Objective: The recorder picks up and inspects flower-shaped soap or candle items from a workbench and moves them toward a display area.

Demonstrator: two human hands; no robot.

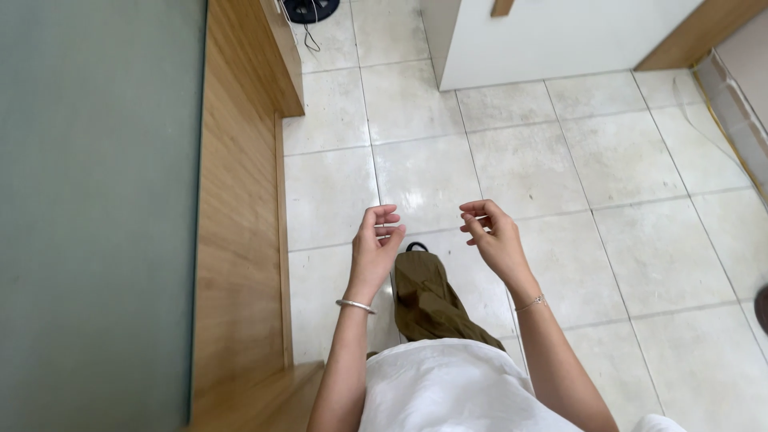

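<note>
I look straight down at my own body over a tiled floor (528, 160). My left hand (374, 244) is raised in front of me with its fingers curled loosely and nothing in it; a silver bangle circles that wrist. A little to the right, my right hand (492, 232) is also held up, its fingers bent and slightly apart, holding nothing; a thin bracelet sits on that wrist. The hands are a short gap apart and touch nothing. Below them are my olive trouser leg (424, 296) and white top (448, 384).
A wooden frame with a frosted glass panel (96, 208) runs down the left side. A white cabinet (552, 36) stands at the top. A black object with a cord (310, 10) lies on the floor at the top left. A taped strip (732, 104) runs along the right wall.
</note>
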